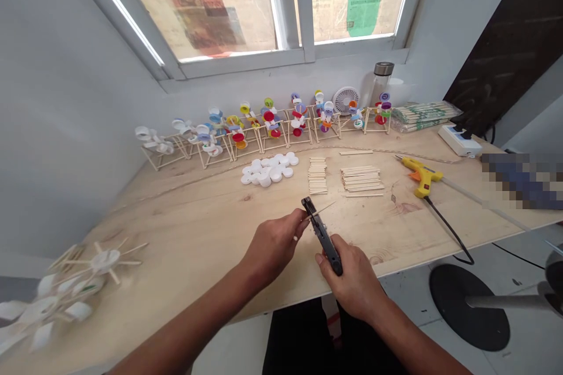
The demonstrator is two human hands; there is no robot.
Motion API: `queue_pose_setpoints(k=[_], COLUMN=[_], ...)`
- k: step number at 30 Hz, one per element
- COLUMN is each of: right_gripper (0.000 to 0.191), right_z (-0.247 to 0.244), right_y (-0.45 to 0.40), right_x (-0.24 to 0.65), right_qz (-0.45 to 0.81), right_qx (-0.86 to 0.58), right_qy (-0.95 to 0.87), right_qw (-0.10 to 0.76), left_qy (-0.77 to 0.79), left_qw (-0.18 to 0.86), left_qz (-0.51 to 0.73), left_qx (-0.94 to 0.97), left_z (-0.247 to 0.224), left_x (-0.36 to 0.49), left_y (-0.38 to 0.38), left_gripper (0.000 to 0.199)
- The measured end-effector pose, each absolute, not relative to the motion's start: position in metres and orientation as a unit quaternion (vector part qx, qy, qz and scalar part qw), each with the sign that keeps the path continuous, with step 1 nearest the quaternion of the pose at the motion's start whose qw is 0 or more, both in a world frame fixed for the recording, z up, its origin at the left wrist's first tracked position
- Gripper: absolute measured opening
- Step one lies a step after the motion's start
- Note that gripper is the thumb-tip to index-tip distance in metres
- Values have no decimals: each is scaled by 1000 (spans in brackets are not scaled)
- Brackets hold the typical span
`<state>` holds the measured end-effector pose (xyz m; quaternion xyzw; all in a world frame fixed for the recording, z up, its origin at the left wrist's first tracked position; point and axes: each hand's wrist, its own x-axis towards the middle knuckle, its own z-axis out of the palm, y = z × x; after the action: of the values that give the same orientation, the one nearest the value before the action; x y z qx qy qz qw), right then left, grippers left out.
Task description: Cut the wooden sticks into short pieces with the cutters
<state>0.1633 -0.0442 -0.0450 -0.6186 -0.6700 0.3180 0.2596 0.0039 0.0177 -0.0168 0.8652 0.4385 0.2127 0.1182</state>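
Observation:
My left hand (273,241) pinches a thin wooden stick (326,208), its pale free end pointing to the upper right. The stick lies across the head of a dark cutter (326,241) with long handles. Around those handles my right hand (355,275) is closed. Whether the blades touch the stick is too small to tell. Just beyond the hands are a stack of short sticks (317,176), a pile of longer sticks (361,179) and a cluster of white bottle caps (269,169).
Several stick frames with coloured cap wheels (272,120) line the back. A yellow glue gun (423,176) lies right, its cord over the table edge. A power strip (460,139), bagged sticks (424,114), small fan (346,101) and bottle (380,85) stand behind. Spoked wheels (105,261) sit front left.

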Motion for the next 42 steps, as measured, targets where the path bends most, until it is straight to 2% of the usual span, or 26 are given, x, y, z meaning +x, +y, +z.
queue_pose_setpoints(k=[3, 5, 8, 15, 18, 20, 22, 24, 28, 31, 34, 40, 42], right_gripper=[13, 12, 10, 10, 9, 9, 10, 11, 10, 9, 9, 9, 8], right_z=[-45, -44, -42, -35, -38, -42, -45, -46, -46, -44, -42, -38, -39], right_y=[-44, -45, -47, -53, -52, -49, -46, -44, -45, -47, -50, -53, -52], right_x=[163, 163, 165, 168, 168, 166, 165, 163, 162, 162, 165, 168, 167], right_qz=[319, 324, 339, 349, 342, 332, 325, 321, 324, 337, 353, 361, 351], right_qx=[-624, -626, -619, -601, -598, -604, -611, -618, -627, -623, -615, -592, -597], right_qy=[-664, -660, -660, -671, -678, -676, -673, -668, -656, -652, -651, -667, -670], right_qw=[261, 260, 258, 256, 257, 261, 262, 261, 266, 271, 270, 272, 267], left_qy=[422, 412, 417, 396, 382, 378, 388, 411, 435, 413, 422, 401, 387], left_qw=[-49, -67, 15, 347, 419, 421, 379, 290, 16, -32, 68, 450, 544], left_qz=[237, 231, 218, 173, 155, 156, 164, 176, 206, 208, 203, 176, 152], left_qx=[874, 879, 882, 832, 809, 810, 824, 846, 876, 886, 881, 778, 729], left_z=[-31, -34, -30, 3, 12, 12, 5, -5, -27, -32, -23, 2, 5], left_x=[6, 6, 5, -1, -2, -1, 0, 2, 5, 6, 6, 2, 0], left_y=[13, 13, 15, 22, 27, 30, 29, 25, 16, 14, 15, 22, 26], left_gripper=[22, 24, 22, 31, 37, 36, 33, 28, 22, 24, 23, 32, 36])
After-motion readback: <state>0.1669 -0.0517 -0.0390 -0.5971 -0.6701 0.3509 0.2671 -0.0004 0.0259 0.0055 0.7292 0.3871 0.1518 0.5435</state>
